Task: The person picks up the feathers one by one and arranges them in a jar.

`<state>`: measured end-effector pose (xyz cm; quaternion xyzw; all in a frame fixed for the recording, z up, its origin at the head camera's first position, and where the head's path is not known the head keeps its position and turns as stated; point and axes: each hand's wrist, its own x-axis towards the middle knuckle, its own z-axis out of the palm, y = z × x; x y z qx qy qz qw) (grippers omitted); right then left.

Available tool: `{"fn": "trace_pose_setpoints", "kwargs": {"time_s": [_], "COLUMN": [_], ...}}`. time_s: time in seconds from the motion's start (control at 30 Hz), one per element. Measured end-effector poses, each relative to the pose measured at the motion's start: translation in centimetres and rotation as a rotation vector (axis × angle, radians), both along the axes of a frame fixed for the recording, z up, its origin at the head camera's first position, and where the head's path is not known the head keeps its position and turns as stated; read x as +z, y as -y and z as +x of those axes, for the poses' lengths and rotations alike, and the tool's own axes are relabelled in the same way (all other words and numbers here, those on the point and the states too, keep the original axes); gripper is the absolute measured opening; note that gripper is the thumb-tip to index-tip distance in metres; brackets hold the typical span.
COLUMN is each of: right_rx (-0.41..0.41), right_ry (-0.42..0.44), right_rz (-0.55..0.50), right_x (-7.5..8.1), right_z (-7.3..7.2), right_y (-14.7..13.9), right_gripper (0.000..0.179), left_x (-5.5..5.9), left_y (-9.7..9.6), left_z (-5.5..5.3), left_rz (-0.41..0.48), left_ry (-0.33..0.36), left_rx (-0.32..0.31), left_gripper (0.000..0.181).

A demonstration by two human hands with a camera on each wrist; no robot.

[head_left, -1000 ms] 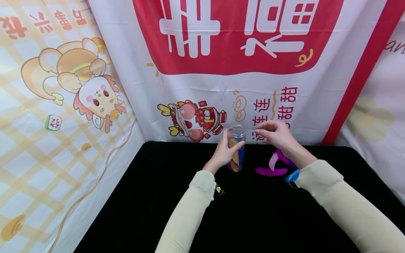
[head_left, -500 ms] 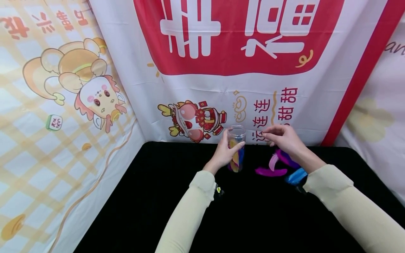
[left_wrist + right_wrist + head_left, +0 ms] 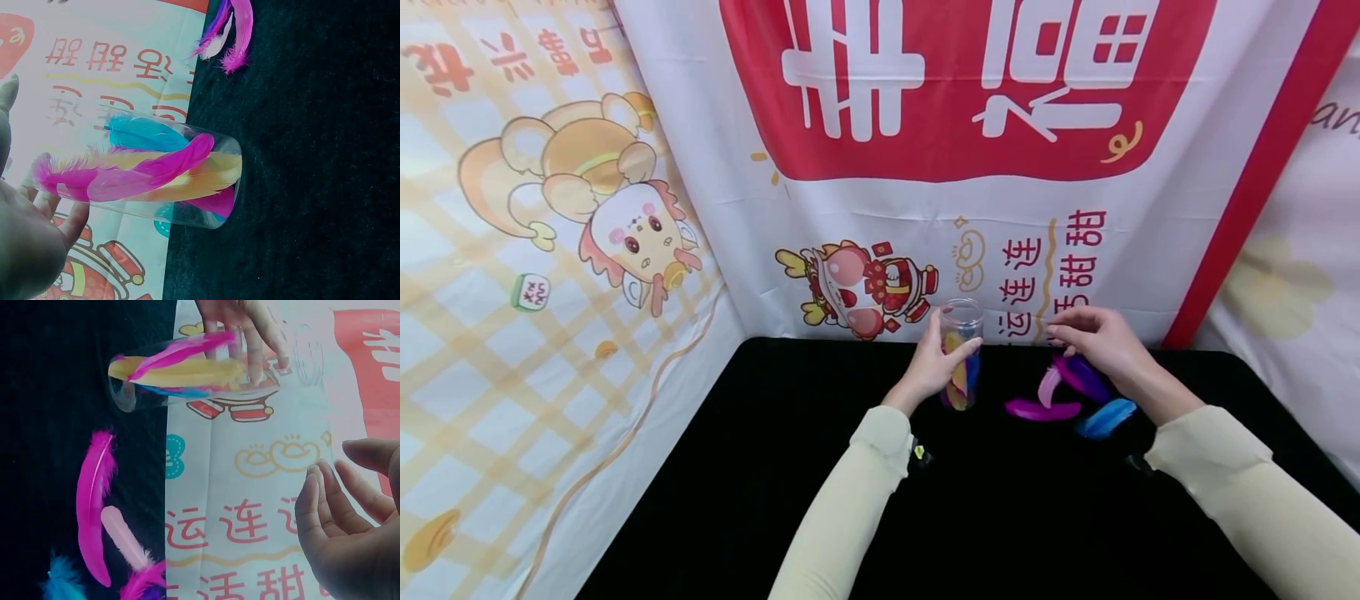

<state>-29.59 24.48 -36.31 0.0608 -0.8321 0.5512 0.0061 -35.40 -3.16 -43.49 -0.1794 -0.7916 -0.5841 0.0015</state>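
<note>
A clear open-topped jar (image 3: 961,312) stands upright at the back of the table, gripped round its side by my left hand (image 3: 927,364). Inside it, the left wrist view shows a magenta feather (image 3: 144,172), a yellow feather (image 3: 223,174) and a blue feather (image 3: 153,132). My right hand (image 3: 1103,343) hovers to the right of the jar, thumb and fingers apart, holding nothing. Below it on the table lie a magenta feather (image 3: 1042,410), a pale pink feather (image 3: 1048,387), a purple feather (image 3: 1088,382) and a blue feather (image 3: 1105,418).
Black cloth covers the table (image 3: 1000,517). A printed white and red hanging (image 3: 865,200) rises right behind its back edge. Another patterned hanging (image 3: 550,350) borders the left side.
My right hand has moved right and slightly down, away from the jar mouth toward the loose feathers, uncovering more of the blue one. The left hand and jar stay put.
</note>
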Motion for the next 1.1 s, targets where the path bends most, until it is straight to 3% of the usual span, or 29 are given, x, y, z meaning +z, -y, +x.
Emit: {"fn": "trace_pose_setpoints", "kwargs": {"time_s": [0.37, 0.63, 1.1], "right_rx": [-0.005, -0.026, -0.036], "right_ry": [0.015, -0.001, -0.075], "right_rz": [0.013, 0.036, 0.313], "right_x": [-1.2, -1.6, -3.7], "right_z": [0.9, 1.5, 2.6], "right_y": [-2.3, -3.5, -5.3], "right_gripper": [0.045, 0.041, 0.042], "left_x": [0.1, 0.1, 0.1], "left_y": [-0.1, -0.1, -0.1], "left_z": [0.2, 0.1, 0.2], "left_rz": [-0.008, 0.000, -0.002], "left_ry": [0.004, 0.004, 0.004], "left_rx": [0.008, 0.000, 0.004], "left_gripper": [0.076, 0.074, 0.074]}}
